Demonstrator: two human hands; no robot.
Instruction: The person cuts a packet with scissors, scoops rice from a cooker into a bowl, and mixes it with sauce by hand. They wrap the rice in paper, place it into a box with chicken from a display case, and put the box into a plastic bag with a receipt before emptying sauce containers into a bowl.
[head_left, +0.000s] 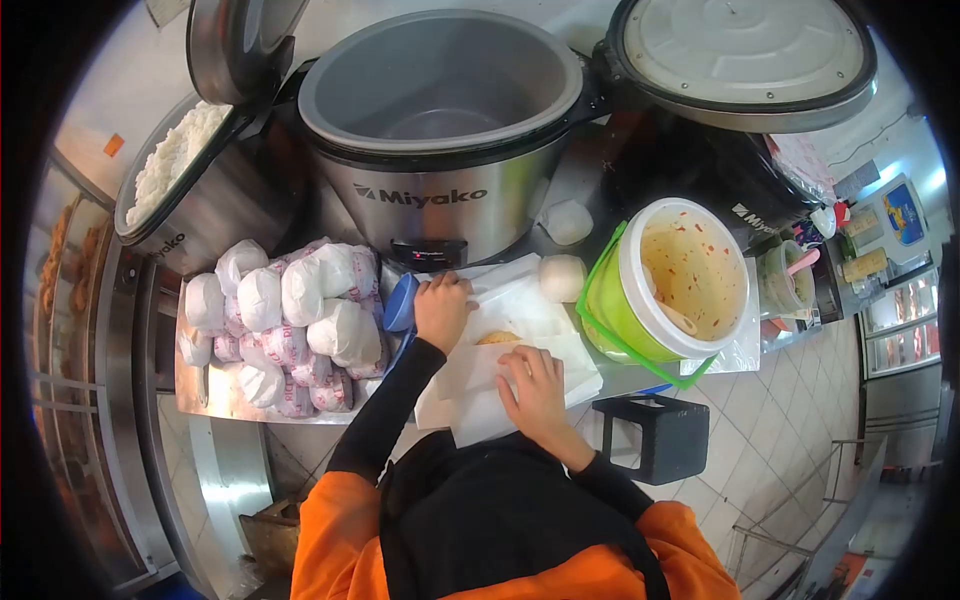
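Note:
White wrapping paper (572,372) lies in front of me in several overlapping sheets. A small patch of yellow-brown food (497,338) shows in a gap of the folded paper; the rest of it is covered. At the paper's left edge, beside a blue bowl (401,302), is my left hand (443,308), its fingers curled in at the sheet. My right hand (537,393) grips the near fold of the paper, fingers bent over it, just below the food. A round, pale wrapped lump (562,278) sits at the paper's far right corner.
A pile of paper-wrapped bundles (300,300) stands at left. Behind are a large open rice cooker (430,190), another with white rice (175,155), and a lidded cooker (740,50). At right are a green-and-white bucket (625,300) with sauce residue and a black stool (660,435).

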